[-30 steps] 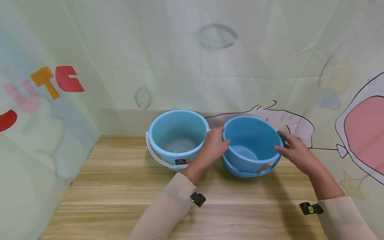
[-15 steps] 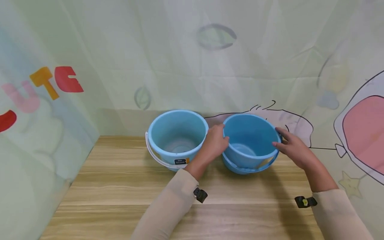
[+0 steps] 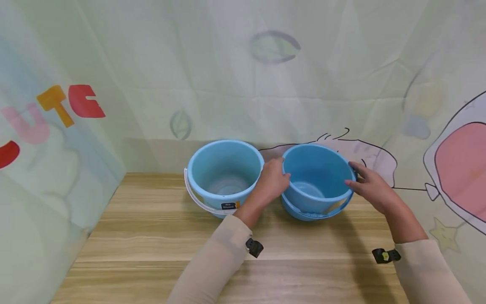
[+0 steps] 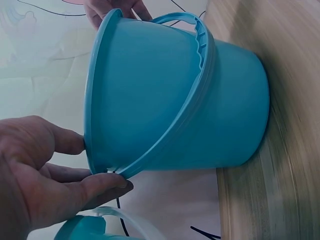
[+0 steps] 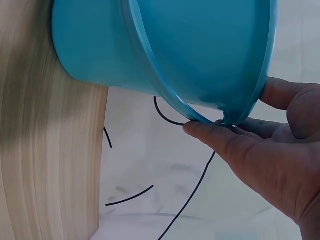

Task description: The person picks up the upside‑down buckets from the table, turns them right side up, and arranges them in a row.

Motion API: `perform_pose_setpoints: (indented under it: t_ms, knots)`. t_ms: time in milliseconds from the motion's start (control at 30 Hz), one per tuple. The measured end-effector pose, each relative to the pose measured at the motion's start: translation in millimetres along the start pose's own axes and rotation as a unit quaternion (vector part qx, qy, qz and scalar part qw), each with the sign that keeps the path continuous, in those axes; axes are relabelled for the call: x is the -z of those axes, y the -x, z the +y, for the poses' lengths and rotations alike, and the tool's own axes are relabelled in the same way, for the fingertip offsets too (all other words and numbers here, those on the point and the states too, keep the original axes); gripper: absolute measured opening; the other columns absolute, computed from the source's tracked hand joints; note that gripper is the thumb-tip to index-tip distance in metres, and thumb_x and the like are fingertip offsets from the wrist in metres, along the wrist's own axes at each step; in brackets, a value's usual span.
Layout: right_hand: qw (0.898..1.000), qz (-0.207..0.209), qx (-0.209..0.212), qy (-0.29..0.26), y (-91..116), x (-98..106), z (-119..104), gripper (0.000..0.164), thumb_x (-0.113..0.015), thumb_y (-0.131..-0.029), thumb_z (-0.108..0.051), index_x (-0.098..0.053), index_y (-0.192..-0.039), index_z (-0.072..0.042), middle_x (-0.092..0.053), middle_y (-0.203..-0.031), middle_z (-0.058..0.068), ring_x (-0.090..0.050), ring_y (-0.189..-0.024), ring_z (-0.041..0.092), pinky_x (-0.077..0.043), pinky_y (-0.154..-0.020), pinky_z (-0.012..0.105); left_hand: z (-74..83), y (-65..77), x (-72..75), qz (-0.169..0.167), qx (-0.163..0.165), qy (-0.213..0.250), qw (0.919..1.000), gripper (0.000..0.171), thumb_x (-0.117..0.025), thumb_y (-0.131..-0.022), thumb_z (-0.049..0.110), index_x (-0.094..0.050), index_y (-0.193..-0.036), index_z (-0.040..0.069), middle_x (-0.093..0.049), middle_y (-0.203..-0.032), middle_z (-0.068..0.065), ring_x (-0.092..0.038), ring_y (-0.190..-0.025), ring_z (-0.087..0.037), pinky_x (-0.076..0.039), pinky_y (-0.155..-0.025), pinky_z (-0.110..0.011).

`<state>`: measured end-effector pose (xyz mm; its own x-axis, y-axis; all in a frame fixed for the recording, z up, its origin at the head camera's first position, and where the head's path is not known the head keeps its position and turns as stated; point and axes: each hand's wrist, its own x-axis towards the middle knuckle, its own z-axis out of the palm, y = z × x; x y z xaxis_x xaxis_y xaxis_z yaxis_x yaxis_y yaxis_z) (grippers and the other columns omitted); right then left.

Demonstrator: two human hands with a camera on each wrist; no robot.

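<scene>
A darker blue plastic bucket (image 3: 309,204) stands on the wooden table, its blue handle (image 4: 187,107) hanging down the near side. My left hand (image 3: 271,179) grips the left part of its rim; in the left wrist view, one digit is at the lip and others lie by the handle joint. On the opposite side, my right hand (image 3: 371,189) pinches the rim near the other handle joint (image 5: 225,119). A lighter blue bucket (image 3: 212,169) with a white handle (image 3: 203,204) and a dark label stands close to its left, partly hidden by my left hand and wrist.
The wooden table (image 3: 152,249) runs back to a pale printed curtain (image 3: 212,84), which stands close behind both buckets. More printed curtain (image 3: 34,202) hangs along the left side, and another printed part (image 3: 459,169) rises on the right.
The darker bucket shifted slightly back and left between the first two frames, with my right hand following it. Since half a second ago, both hands and buckets look still.
</scene>
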<state>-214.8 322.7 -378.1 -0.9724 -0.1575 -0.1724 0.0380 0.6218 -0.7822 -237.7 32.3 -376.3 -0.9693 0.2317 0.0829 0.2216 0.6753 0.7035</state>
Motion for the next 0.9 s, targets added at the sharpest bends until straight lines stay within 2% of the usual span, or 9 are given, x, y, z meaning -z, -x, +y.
perform_pose_setpoints:
  t_ms: [200, 500, 667, 900]
  knots:
    - [1.000, -0.001, 0.006, -0.008, 3.5, -1.6, 0.0, 0.078, -0.053, -0.108, -0.017, -0.002, -0.163, 0.004, -0.002, -0.167, 0.036, -0.019, -0.145, 0.065, -0.040, -0.105, 0.066, 0.0, 1.9, 0.3, -0.009, -0.004, 0.002, 0.9999, 0.052, -0.065, -0.100, 0.011, -0.051, -0.146, -0.008, -0.059, -0.144, -0.021, -0.056, -0.136, -0.033, -0.049, -0.112, -0.045]
    - [1.000, 0.007, 0.021, -0.007, 2.9, -3.4, 1.4, 0.075, -0.052, -0.108, -0.012, -0.002, -0.162, 0.006, -0.003, -0.166, 0.038, -0.020, -0.144, 0.066, -0.041, -0.104, 0.066, -2.5, 2.8, -0.5, -0.004, -0.012, 0.002, 0.9999, 0.052, -0.062, -0.101, 0.012, -0.049, -0.147, -0.008, -0.059, -0.144, -0.022, -0.056, -0.137, -0.033, -0.049, -0.112, -0.044]
    - [1.000, 0.009, 0.019, 0.003, 1.5, -3.5, 1.6, 0.075, -0.052, -0.108, -0.014, -0.004, -0.163, 0.004, -0.005, -0.166, 0.037, -0.021, -0.144, 0.066, -0.042, -0.104, 0.066, -3.0, 2.4, -0.6, -0.003, -0.013, -0.001, 0.9999, 0.052, -0.062, -0.102, 0.013, -0.049, -0.147, -0.008, -0.060, -0.144, -0.022, -0.058, -0.135, -0.033, -0.050, -0.110, -0.044]
    - [0.997, 0.034, 0.038, 0.061, 5.9, -4.2, -0.6, 0.070, -0.048, -0.110, -0.021, -0.009, -0.163, 0.004, -0.022, -0.159, 0.043, -0.027, -0.140, 0.068, -0.040, -0.100, 0.074, -1.3, 2.3, 3.0, 0.012, -0.048, 0.011, 0.9987, 0.050, -0.062, -0.101, 0.010, -0.049, -0.147, -0.004, -0.061, -0.142, -0.018, -0.058, -0.134, -0.030, -0.051, -0.109, -0.044]
